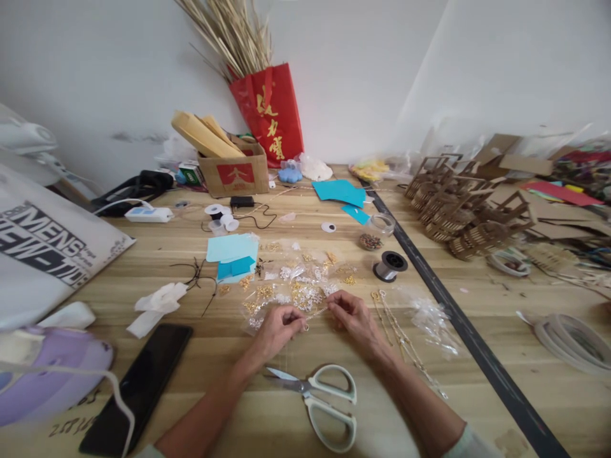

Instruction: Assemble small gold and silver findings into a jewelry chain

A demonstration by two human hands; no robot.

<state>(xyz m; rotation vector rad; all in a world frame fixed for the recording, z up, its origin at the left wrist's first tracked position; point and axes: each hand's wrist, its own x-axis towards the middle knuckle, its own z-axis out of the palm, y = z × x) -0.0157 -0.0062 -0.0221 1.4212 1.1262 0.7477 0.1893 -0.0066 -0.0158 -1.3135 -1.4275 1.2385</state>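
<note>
Chain [316, 312]: just above the middle of the lower half of the frame, spanning the gap between my two hands and rising slightly to the right; a small ring sits at its left end.
Feel: I judge it very light, limp along its length, its metal links smooth enough to slide; pulling hard could open a fine link.
Where to hold: right at the ends, thumb against forefinger, leaving the middle free; a whole-fist grip would bury links this small.
Scissors [304, 386]: lower centre, nearest me, blades parted and pointing left, neither hand on them.
Left hand [275, 332]: pinched narrow on the chain near the ring.
Right hand [352, 316]: fingertips drawn together on the chain's other end; the exact contact is too small to make out.
Loose chains [405, 343]: right of my right hand, lying slack in a bundle, which fits my guess of limpness.
Small parts [308, 296]: centre of the frame just beyond my fingers, gold and clear bits among plastic bags.
Wire spool [390, 266]: right of centre, farther off, upright.
Red bag [272, 114]: upper middle, against the wall, farthest away.
</note>
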